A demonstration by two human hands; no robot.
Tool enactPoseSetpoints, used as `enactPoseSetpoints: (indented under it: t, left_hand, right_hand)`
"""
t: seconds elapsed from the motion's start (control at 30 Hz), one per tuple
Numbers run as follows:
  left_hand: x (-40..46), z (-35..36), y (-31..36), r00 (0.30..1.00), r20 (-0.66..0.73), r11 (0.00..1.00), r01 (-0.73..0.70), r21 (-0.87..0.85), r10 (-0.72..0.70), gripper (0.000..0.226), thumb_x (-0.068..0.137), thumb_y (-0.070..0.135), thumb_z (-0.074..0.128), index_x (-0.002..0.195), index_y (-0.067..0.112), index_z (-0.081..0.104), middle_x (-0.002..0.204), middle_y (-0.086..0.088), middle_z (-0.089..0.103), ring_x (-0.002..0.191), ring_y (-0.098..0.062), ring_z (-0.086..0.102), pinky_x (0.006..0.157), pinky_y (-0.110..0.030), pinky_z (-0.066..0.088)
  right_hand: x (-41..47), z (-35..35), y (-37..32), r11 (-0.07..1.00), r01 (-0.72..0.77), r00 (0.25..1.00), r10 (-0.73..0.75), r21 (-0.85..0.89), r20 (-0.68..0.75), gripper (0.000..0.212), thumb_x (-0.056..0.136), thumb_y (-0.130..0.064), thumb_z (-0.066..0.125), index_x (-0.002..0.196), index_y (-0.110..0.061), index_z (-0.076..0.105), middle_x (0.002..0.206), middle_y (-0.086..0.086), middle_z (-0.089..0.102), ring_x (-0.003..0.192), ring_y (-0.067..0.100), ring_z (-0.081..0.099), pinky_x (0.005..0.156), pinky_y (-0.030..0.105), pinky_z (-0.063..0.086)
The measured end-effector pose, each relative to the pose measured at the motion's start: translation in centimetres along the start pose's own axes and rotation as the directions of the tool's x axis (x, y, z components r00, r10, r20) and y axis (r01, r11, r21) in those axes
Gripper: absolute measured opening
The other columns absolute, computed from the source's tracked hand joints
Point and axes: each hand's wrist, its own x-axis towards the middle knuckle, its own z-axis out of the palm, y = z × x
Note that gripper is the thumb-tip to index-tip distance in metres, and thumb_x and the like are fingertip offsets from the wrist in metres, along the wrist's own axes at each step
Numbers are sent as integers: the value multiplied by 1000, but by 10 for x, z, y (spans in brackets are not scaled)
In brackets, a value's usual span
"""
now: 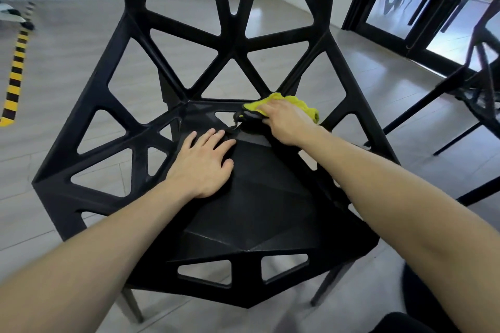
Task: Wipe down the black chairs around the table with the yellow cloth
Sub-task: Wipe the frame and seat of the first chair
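Fingers of your right hand (281, 121) lay pressed down over the yellow cloth (290, 104), bunching it against the rear right corner of the seat, where the seat met the lattice back of the black chair (251, 197); whether the fingertips curled round the fabric or simply pinned it flat could not be told from this angle. Your left hand (203, 162) held nothing: it rested palm down, fingers spread and straight, on the middle of the seat, and I judged it to be bracing the chair. Outward from there, the cloth touched only that back corner, with a darker grey fold of it showing at its left edge. Nothing in the view showed which parts of the seat, the triangular struts or the legs had been wiped, since the black plastic looked the same all over. By my reading, you were partway through the seat of this one chair, with its backrest and frame probably left to do. Another black chair (476, 84) stood near on the right by the glass doors (422, 8), apparently untouched.
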Motion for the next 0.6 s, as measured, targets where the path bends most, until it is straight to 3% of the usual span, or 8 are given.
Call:
enactPoseSetpoints:
  t: [0.07, 0.17, 0.27, 0.37, 0.43, 0.5, 0.53, 0.6]
  left_hand:
    - [1, -2, -3, 1000, -3, 1000, 1, 2, -1, 74, 97, 56, 14, 169, 41, 27, 180, 6, 15, 167, -13, 4, 135, -48, 1]
    - [0, -2, -3, 1000, 14, 1000, -8, -5, 8, 75, 97, 57, 14, 169, 40, 26, 181, 6, 14, 167, -13, 3, 135, -48, 0]
    - [1, 0, -1, 1000, 9, 1000, -6, 5, 6, 74, 98, 56, 12, 169, 40, 26, 181, 6, 14, 167, -14, 3, 135, -49, 0]
    - [2, 1, 0, 1000, 0, 1000, 1, 14, -1, 74, 98, 55, 12, 169, 39, 25, 181, 5, 14, 167, -14, 3, 135, -49, 1]
    - [2, 0, 0, 1000, 7, 1000, -3, 13, 3, 74, 98, 55, 11, 169, 39, 26, 180, 5, 15, 167, -15, 4, 135, -49, 1]
    - [2, 0, -1, 1000, 1, 1000, -3, 3, 3, 74, 98, 56, 12, 169, 39, 27, 180, 5, 16, 167, -14, 4, 135, -49, 1]
    - [1, 0, -2, 1000, 0, 1000, -3, 0, 3, 74, 98, 56, 12, 168, 40, 28, 180, 5, 16, 167, -14, 5, 135, -49, 1]
    - [1, 1, -2, 1000, -7, 1000, 1, -2, -1, 74, 97, 56, 13, 168, 40, 28, 180, 5, 17, 167, -14, 5, 135, -48, 1]
  right_hand:
    - [3, -10, -14, 998, -25, 999, 26, -64, 19, 30, 108, -26, 47, 134, -14, 56, 123, 17, 64, 120, 37, 56, 94, 46, 44]
    - [-19, -35, -28, 938, -15, 996, 46, -347, 82, 22, 106, -15, 45, 122, -11, 59, 118, 13, 68, 112, 36, 66, 74, 39, 38]
    - [-50, -41, -37, 898, 65, 990, -5, -435, 138, 23, 104, -11, 43, 120, -11, 60, 117, 9, 71, 110, 32, 68, 75, 37, 35]
    - [-57, -26, -46, 898, 9, 993, 44, -439, 109, 26, 102, -9, 42, 124, -6, 56, 114, 11, 70, 105, 32, 68, 86, 41, 42]
    - [-51, -35, -54, 900, -48, 995, 81, -434, 57, 28, 97, -9, 54, 123, 0, 60, 109, 13, 71, 100, 34, 70, 95, 42, 50]
    - [-49, -40, -50, 920, -113, 993, 112, -374, -24, 18, 82, -11, 78, 96, -3, 69, 80, 12, 71, 75, 33, 71, 83, 38, 55]
    - [-51, -39, -46, 925, -125, 992, 114, -359, -50, 16, 86, -15, 78, 94, -6, 67, 75, 11, 70, 74, 32, 69, 84, 39, 53]
    - [-72, -41, -44, 935, -116, 990, 136, -334, 35, 10, 105, -20, 54, 106, -10, 57, 89, 10, 73, 92, 32, 68, 89, 40, 41]
